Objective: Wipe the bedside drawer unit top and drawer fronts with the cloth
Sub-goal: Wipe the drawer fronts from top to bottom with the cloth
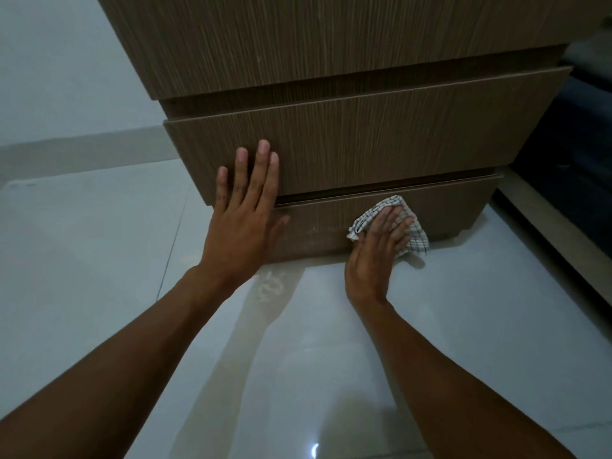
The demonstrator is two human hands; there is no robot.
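The brown wood-grain bedside drawer unit (347, 44) fills the upper middle, seen from low in front; its top is out of view. My left hand (241, 213) lies flat, fingers apart, on the left part of the middle drawer front (381, 137). My right hand (377, 253) presses a white checked cloth (415, 241) flat against the bottom drawer front (318, 223), near its lower edge. The cloth's lower corner almost meets the floor.
Glossy pale tile floor (314, 342) lies under my arms and reflects the unit. A light wall with a skirting strip (82, 150) stands to the left. At the right a dark bed side with a pale wooden edge (546, 236) runs close to the unit.
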